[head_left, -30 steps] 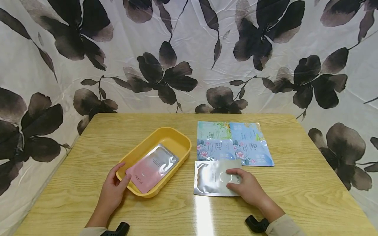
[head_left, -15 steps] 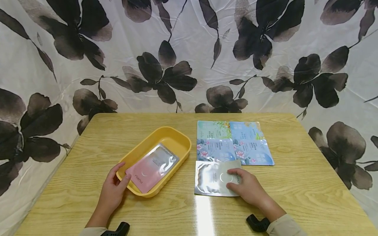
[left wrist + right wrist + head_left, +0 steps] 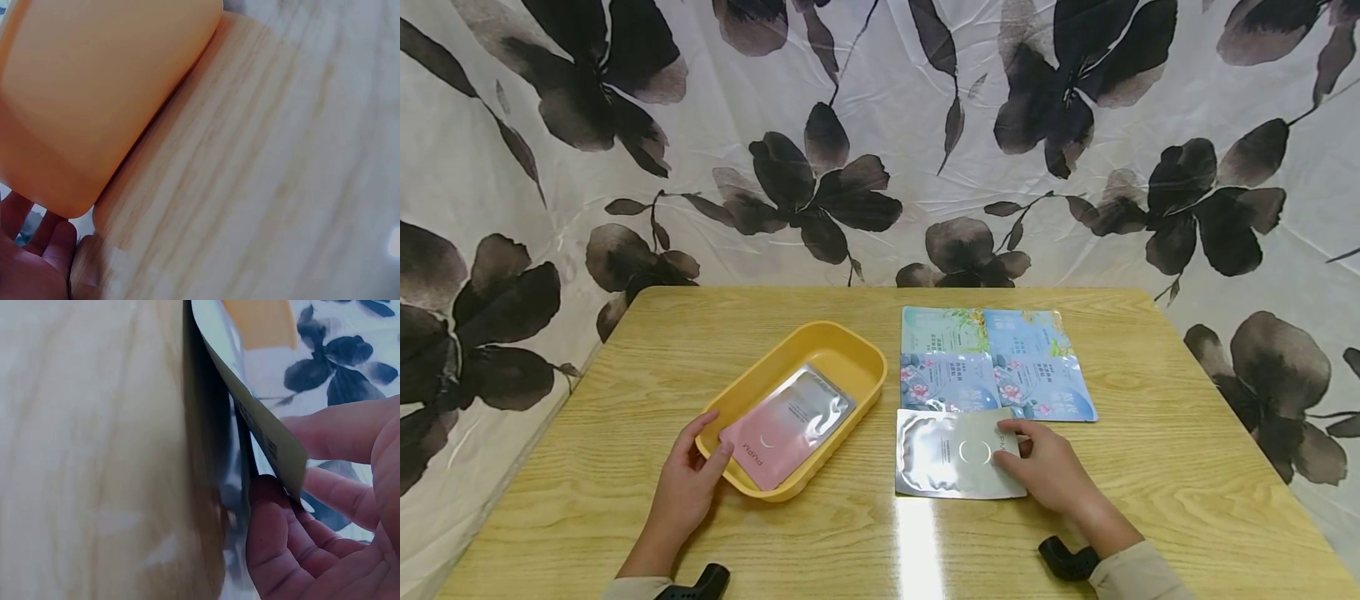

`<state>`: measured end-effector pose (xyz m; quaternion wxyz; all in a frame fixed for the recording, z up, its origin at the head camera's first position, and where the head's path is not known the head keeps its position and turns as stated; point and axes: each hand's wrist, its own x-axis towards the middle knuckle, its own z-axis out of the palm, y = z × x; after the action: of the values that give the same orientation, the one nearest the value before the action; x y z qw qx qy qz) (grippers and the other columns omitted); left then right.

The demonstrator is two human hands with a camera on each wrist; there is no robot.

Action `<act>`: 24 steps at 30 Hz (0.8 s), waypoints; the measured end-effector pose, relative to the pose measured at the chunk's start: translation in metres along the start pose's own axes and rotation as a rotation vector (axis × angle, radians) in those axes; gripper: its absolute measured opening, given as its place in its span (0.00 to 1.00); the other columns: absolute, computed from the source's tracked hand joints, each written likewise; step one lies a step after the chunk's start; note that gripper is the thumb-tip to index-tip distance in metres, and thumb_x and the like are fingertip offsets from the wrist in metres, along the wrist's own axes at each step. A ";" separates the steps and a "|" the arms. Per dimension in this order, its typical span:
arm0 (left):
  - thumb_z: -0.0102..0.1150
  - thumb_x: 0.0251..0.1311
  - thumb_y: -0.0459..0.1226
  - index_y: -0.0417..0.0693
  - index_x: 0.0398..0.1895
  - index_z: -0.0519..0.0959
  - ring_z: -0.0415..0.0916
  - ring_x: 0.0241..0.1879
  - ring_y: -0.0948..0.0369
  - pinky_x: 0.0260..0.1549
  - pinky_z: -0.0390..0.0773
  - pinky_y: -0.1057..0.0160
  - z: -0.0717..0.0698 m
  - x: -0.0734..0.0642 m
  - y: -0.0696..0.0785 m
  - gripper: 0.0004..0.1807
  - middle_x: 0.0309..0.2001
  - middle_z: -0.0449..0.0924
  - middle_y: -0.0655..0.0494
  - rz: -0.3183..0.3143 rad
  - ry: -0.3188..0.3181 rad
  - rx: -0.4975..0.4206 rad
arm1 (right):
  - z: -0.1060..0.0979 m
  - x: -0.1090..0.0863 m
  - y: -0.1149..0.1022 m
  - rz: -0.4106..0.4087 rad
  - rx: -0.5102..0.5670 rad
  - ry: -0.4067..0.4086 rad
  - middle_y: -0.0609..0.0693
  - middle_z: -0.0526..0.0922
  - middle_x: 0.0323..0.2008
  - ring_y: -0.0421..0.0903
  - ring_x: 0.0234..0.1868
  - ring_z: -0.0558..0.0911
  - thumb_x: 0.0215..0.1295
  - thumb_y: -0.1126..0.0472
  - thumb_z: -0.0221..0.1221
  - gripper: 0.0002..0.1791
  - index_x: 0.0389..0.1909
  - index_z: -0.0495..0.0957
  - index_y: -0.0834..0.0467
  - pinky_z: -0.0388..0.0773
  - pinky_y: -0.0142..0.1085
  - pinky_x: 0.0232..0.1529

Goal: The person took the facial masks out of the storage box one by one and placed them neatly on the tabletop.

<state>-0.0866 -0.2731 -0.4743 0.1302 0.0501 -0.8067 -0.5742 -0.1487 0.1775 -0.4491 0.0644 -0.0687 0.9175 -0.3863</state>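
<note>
My left hand (image 3: 688, 475) grips the near-left end of a yellow plastic tray (image 3: 868, 367), thumb at the rim. In the left wrist view, its fingers reach the tray's end wall (image 3: 94, 112). Inside the tray lies a pink-and-silver face mask sachet (image 3: 786, 425). With my right hand (image 3: 1056, 467) I pinch the right edge of a silver and pale green face mask sachet (image 3: 940, 454) on the table. In the right wrist view, that sachet's edge (image 3: 275, 444) is raised, with some fingers curled beneath it.
Behind the silver sachet, blue and green face mask sachets (image 3: 1041, 387) lie in two rows, edges meeting. The wooden table (image 3: 1165, 467) ends at a floral cloth backdrop (image 3: 865, 83). Black wrist devices (image 3: 1067, 558) sit by both sleeves.
My right hand has shifted slightly right, toward the sachet's right edge, uncovering more of its printed circle. The left hand and tray have stayed put.
</note>
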 end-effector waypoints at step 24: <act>0.56 0.73 0.34 0.37 0.72 0.62 0.63 0.56 0.74 0.49 0.64 0.85 0.000 0.000 -0.001 0.28 0.70 0.59 0.33 -0.033 0.012 0.033 | -0.018 0.040 -0.072 -0.331 0.250 -0.112 0.57 0.75 0.63 0.56 0.58 0.79 0.68 0.60 0.64 0.29 0.69 0.70 0.59 0.77 0.47 0.57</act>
<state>-0.0872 -0.2734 -0.4757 0.1249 0.0688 -0.8143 -0.5626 -0.1856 0.1331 -0.3877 0.0587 -0.2314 0.8336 -0.4981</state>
